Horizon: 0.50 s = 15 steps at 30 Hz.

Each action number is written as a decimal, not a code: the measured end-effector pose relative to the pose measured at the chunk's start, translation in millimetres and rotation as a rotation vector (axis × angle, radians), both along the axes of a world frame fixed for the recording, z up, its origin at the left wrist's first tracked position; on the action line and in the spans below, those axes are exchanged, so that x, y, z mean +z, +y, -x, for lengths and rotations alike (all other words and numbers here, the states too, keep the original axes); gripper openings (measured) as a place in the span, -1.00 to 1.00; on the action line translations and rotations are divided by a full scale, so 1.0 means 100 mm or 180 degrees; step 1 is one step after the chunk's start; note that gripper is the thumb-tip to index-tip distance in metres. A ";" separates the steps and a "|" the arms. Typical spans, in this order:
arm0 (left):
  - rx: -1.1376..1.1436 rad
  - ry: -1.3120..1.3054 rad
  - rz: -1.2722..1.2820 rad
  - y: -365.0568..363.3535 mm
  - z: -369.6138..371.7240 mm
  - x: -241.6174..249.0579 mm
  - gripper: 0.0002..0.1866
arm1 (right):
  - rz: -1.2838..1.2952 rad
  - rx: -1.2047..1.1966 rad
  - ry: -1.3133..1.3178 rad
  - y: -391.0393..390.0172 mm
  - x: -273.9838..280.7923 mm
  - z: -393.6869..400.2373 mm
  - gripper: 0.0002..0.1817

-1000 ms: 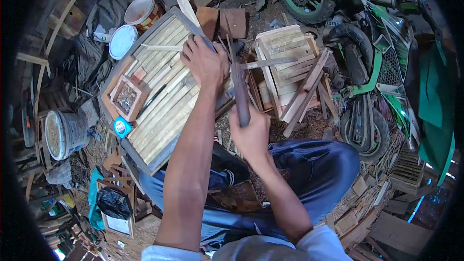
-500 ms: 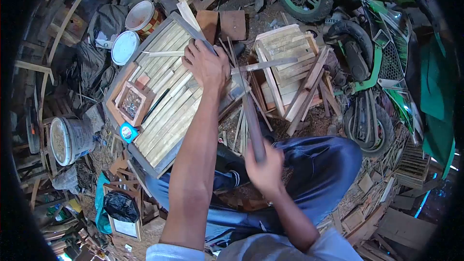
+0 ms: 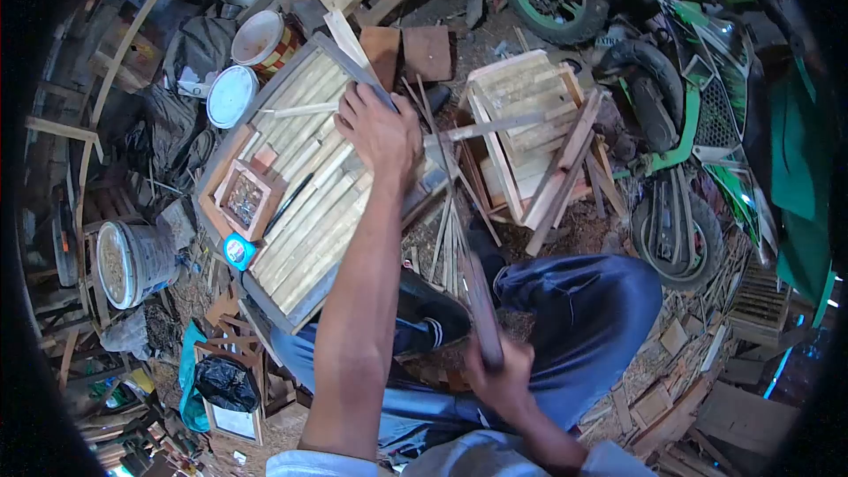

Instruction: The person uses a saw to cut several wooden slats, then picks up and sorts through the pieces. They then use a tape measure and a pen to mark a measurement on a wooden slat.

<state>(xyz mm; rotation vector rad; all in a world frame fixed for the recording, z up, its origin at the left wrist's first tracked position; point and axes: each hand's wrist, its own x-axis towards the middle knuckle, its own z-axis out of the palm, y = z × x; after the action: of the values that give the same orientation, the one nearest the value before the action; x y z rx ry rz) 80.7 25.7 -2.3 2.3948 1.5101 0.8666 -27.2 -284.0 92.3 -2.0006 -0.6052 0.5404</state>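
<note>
My left hand (image 3: 382,134) lies at the upper right edge of the slatted wooden board (image 3: 309,230), fingers curled over a thin wooden strip (image 3: 495,127) that sticks out to the right. My right hand (image 3: 502,375), lower and to the right, is closed round the end of a long dark tool (image 3: 482,309), blurred by motion; its narrow far part points up toward the strip. On the board are a small wooden box (image 3: 244,197) with small bits inside, a blue tape measure (image 3: 238,251) and a dark pen-like stick (image 3: 290,205).
A second slatted wooden piece (image 3: 521,106) with loose sticks stands right of the board. Buckets (image 3: 137,263) are at the left, a green and black motorbike (image 3: 680,115) at the upper right. Wood scraps (image 3: 654,404) litter the ground round my legs.
My right hand and the dark tool have moved down toward my body and slightly right. My left hand stays on the strip; the whole view has shifted slightly.
</note>
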 end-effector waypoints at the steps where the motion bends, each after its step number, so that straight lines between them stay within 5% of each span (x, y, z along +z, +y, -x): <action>1: 0.0006 -0.0027 -0.0104 -0.01 0.01 -0.03 -0.53 | 0.0011 0.0002 0.0088 -0.08 0.07 0.05 -0.87; 7: 0.0042 0.0120 0.0023 -0.01 0.01 -0.02 -0.57 | -0.0184 -0.0332 0.0234 1.18 -0.22 -0.70 -0.85; 11: 0.0022 0.0056 -0.0108 0.01 -0.03 -0.05 -0.54 | 0.0173 -0.0014 0.0105 0.31 0.01 -0.19 -0.71; 15: 0.0041 0.0131 0.0148 -0.05 0.02 -0.01 -0.54 | 0.0123 0.0058 0.0474 0.09 0.14 -0.11 -0.78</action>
<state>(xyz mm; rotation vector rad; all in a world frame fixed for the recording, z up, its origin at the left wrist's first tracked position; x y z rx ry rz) 78.6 20.7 -3.2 2.3866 1.5446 0.7808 -16.3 -274.7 105.9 -1.9719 -0.5252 0.7101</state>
